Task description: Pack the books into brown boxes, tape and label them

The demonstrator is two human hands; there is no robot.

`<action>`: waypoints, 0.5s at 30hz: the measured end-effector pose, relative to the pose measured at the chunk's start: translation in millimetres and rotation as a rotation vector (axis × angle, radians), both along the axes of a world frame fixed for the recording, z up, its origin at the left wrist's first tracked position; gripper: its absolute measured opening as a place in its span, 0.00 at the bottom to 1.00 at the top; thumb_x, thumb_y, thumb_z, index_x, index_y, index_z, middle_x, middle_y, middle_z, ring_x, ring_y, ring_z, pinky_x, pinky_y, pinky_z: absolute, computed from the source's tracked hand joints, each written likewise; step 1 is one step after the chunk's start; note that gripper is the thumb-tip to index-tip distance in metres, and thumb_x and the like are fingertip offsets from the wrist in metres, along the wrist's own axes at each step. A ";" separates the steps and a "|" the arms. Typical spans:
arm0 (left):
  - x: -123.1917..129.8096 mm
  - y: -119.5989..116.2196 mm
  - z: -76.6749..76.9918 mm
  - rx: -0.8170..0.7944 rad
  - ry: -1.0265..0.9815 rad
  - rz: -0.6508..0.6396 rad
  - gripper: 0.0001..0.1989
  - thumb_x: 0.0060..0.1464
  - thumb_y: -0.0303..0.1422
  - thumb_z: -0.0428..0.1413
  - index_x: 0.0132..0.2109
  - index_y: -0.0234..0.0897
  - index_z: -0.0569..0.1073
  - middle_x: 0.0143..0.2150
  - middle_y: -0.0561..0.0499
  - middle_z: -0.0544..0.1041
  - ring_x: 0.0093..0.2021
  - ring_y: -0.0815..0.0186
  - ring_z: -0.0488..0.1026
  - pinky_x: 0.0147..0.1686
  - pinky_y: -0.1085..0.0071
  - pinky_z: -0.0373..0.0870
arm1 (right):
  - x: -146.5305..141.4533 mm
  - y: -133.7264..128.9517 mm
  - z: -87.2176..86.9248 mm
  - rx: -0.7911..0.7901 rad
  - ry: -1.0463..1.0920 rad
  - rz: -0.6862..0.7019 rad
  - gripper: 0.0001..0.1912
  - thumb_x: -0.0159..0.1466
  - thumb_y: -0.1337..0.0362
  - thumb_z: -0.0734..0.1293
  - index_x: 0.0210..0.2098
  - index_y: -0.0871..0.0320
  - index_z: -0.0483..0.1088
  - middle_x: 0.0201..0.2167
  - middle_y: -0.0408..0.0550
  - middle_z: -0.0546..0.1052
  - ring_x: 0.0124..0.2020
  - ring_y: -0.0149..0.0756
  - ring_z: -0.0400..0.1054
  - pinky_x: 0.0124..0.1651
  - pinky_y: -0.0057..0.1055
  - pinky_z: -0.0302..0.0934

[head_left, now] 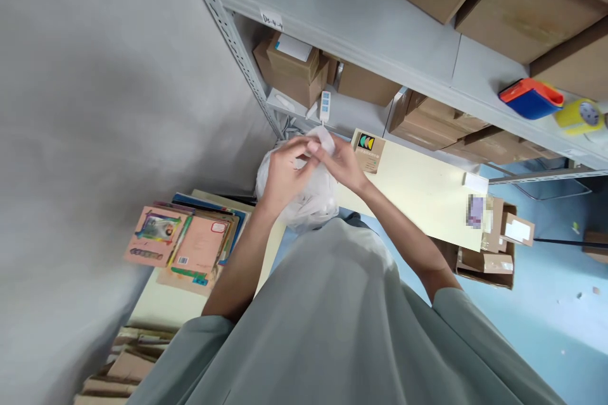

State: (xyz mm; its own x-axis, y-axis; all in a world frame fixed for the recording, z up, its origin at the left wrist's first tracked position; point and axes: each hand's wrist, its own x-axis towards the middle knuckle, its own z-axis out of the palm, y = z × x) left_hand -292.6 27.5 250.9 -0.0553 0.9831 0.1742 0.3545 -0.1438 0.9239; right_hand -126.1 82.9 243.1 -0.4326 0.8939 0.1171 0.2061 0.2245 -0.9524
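Note:
My left hand (287, 171) and my right hand (342, 161) meet in front of me, thumbs close together. Between them they pinch a small white translucent piece (323, 138), which looks like thin plastic or paper. Below and behind the hands sits a white plastic bag (311, 202), bunched and full-looking; its contents cannot be made out. A brown card with a colourful logo (368, 152) lies on the pale yellow table (413, 183), just right of my right hand.
Books (202, 243) are stacked at the left by the wall. Metal shelves (332, 19) with cardboard boxes stand ahead, holding a power strip (325, 106) and yellow tape (580, 115). An open carton (489, 275) is at the right.

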 end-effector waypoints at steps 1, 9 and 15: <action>1.2 -0.7 4.7 0.011 0.001 -0.030 0.17 0.68 0.50 0.64 0.52 0.43 0.85 0.56 0.48 0.85 0.60 0.54 0.82 0.56 0.62 0.82 | 2.1 2.1 10.0 0.021 0.016 -0.036 0.35 0.74 0.28 0.64 0.46 0.54 0.82 0.41 0.46 0.82 0.50 0.44 0.79 0.57 0.40 0.75; 0.3 21.4 -16.4 0.063 0.059 0.020 0.44 0.56 0.49 0.75 0.74 0.45 0.71 0.71 0.41 0.75 0.72 0.45 0.73 0.68 0.53 0.75 | 72.3 15.9 85.6 0.098 0.127 -0.245 0.34 0.78 0.32 0.61 0.55 0.53 0.83 0.50 0.53 0.86 0.59 0.49 0.80 0.54 0.41 0.79; 42.1 46.2 -56.7 -0.144 0.140 -0.152 0.17 0.57 0.40 0.73 0.50 0.39 0.85 0.47 0.44 0.87 0.51 0.47 0.84 0.55 0.58 0.78 | 168.6 11.8 103.9 0.283 -0.047 -0.498 0.31 0.82 0.37 0.57 0.65 0.47 0.80 0.55 0.54 0.86 0.64 0.48 0.79 0.60 0.43 0.77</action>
